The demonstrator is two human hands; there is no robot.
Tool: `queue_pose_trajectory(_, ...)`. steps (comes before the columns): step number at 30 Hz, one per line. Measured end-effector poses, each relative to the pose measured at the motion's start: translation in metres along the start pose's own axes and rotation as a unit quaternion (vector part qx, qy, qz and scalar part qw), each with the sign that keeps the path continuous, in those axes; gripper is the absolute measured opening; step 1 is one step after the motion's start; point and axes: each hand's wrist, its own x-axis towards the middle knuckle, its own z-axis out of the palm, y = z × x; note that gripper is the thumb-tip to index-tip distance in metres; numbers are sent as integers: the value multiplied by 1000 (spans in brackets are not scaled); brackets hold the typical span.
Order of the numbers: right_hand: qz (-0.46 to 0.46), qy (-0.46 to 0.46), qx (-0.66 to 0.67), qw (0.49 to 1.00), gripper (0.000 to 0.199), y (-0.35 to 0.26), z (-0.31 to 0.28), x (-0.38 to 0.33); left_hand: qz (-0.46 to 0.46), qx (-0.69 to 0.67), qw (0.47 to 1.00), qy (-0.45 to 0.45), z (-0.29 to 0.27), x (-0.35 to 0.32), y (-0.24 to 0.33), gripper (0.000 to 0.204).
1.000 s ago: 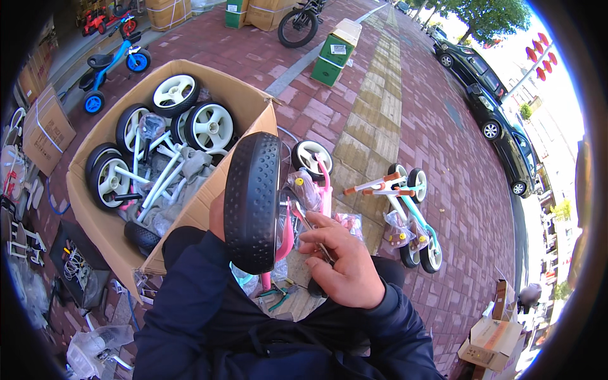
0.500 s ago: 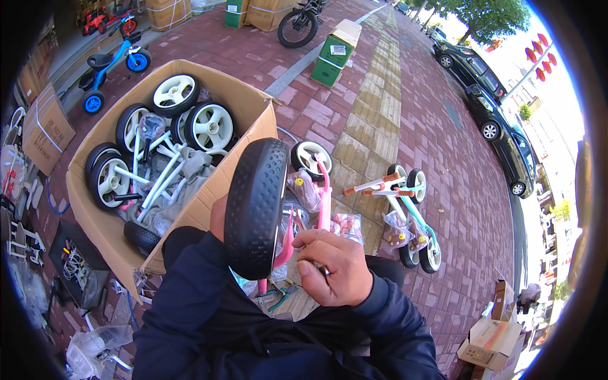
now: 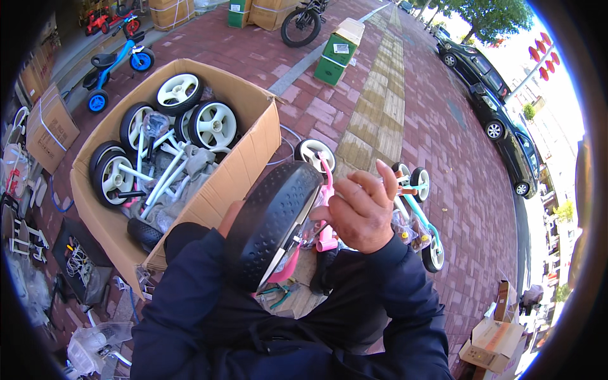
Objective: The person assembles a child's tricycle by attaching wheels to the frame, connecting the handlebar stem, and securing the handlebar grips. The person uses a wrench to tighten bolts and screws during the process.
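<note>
A black studded wheel point(image 3: 269, 221) on a pink balance-bike frame point(image 3: 326, 209) is held up close in front of me. My left hand point(image 3: 229, 218) is mostly hidden behind the wheel, only fingertips showing at its left edge, and grips it. My right hand point(image 3: 360, 212) is raised at the wheel's right side by the hub, fingers curled with the forefinger lifted; a thin tool seems pinched in it, though I cannot make it out. A second small white wheel point(image 3: 315, 152) of the pink bike shows beyond.
A big open cardboard box point(image 3: 250, 158) of white wheels and bike frames stands to my left. A teal and white balance bike point(image 3: 418, 215) lies on the brick paving to the right. Green crates, a blue bike, parked cars and cardboard boxes lie further off.
The wheel has tilted and come up closer to me. My right hand has risen from below the hub to beside it, with its fingers opening a little.
</note>
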Motion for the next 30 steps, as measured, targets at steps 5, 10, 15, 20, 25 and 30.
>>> queue_pose_trajectory(5,-130,-239,27,962,23,2,-21,10,-8,5,999,-35,7,-8,1,29)
queue_pose_trajectory(10,-262,-275,36,924,14,16,-23,26,-21,10,998,-61,7,-10,-2,30)
queue_pose_trajectory(15,-152,-309,173,923,22,18,-13,15,-31,18,996,-82,7,-16,-1,30)
queue_pose_trajectory(20,24,-257,363,895,32,7,28,-33,-34,35,995,-84,4,-26,-1,31)
queue_pose_trajectory(25,358,-191,649,644,40,-48,60,-99,-20,63,995,-78,-3,-27,-6,32)
queue_pose_trajectory(30,453,-136,744,472,43,-56,82,-124,47,116,992,-9,-9,5,-19,33)
